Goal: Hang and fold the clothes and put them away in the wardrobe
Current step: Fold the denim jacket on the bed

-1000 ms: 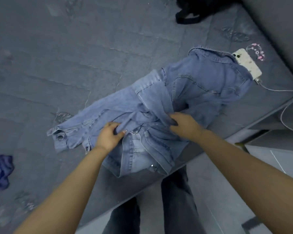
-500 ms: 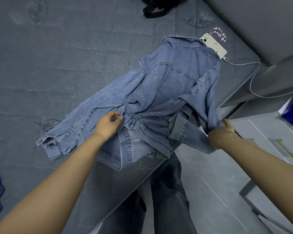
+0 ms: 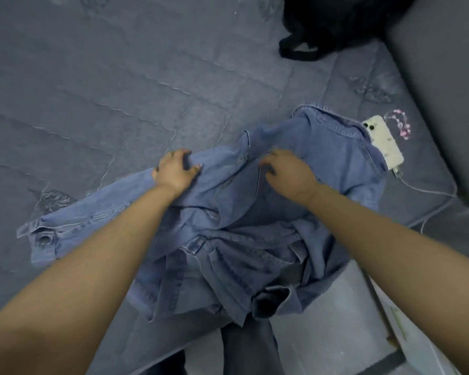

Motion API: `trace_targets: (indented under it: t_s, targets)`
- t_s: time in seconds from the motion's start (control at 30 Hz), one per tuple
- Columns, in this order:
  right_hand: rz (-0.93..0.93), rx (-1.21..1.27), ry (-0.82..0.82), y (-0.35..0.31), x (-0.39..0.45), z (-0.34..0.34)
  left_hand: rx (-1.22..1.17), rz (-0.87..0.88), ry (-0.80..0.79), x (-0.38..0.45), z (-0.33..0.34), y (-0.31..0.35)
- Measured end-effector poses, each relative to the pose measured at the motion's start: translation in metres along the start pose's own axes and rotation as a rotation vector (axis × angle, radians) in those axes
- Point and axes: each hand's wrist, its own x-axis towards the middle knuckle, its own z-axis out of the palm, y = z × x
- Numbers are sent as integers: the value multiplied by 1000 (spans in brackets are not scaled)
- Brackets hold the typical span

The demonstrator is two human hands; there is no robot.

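Observation:
A light blue denim jacket lies crumpled on the grey quilted bed, collar toward the far right. One sleeve stretches left to its cuff, and the hem hangs over the bed's near edge. My left hand grips the fabric where that sleeve meets the shoulder. At the jacket's chest, my right hand is blurred, with its fingers curled into the denim.
A white phone with a pink bead charm lies beside the collar, its cable trailing off the bed. A black bag sits at the far edge. A grey upholstered panel rises on the right. Grey floor lies below.
My right hand came back from the bed's right edge to the jacket's chest. My left hand shifted up from the front to the sleeve's shoulder. The jacket's body now lies more spread.

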Motion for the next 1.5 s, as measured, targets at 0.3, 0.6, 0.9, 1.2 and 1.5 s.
trace_targets:
  t_s: [0.3, 0.6, 0.9, 1.2, 1.5]
  targets:
    - [-170, -164, -116, 44, 128, -27, -7, -6, 172, 17, 22, -4]
    - [-141, 619, 218, 29, 197, -87, -77, 171, 537, 138, -130, 67]
    - [249, 470, 267, 41, 233, -59, -22, 174, 411, 154, -92, 83]
    - [-307, -45, 38, -27, 173, 3, 55, -136, 178, 0, -7, -33]
    - [-117, -118, -6, -59, 156, 33, -209, -195, 35, 31, -49, -87]
